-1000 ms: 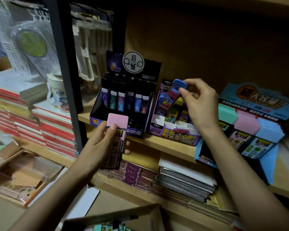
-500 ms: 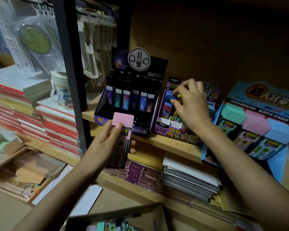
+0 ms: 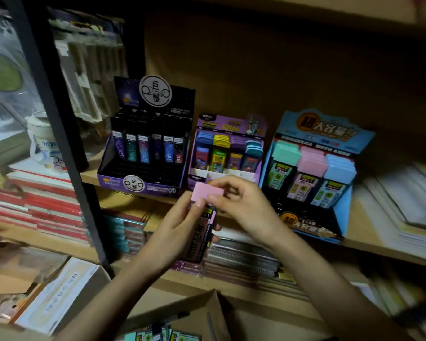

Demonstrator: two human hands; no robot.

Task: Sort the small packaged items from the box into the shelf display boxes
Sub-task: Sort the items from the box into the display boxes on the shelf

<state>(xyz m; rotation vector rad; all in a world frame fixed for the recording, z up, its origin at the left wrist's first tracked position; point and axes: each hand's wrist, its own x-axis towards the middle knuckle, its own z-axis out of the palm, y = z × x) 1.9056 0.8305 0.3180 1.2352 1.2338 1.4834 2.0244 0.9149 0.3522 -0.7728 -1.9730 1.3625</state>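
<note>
Right hand had left the purple display box and come down to meet the left hand just in front of the shelf edge. Left hand was wrapped round the dark body of the pink-capped pack, thumb up near the cap. Right thumb and forefinger pinched the cap itself, other fingers loosely curled. The pack was held upright and slightly tilted, in the air, below and between the purple box and the blue display box. Risks, as judged: a transfer taken by the cap alone might pull the cap loose or let the body slip down toward the cardboard box below. The blue box had mint, pink and blue columns packed tight, so a hurried push could land in the wrong column or tip its neighbours. The pack looked slim and flat, with a matte pastel-pink cap and a dark printed label, its text too blurred to read.
</note>
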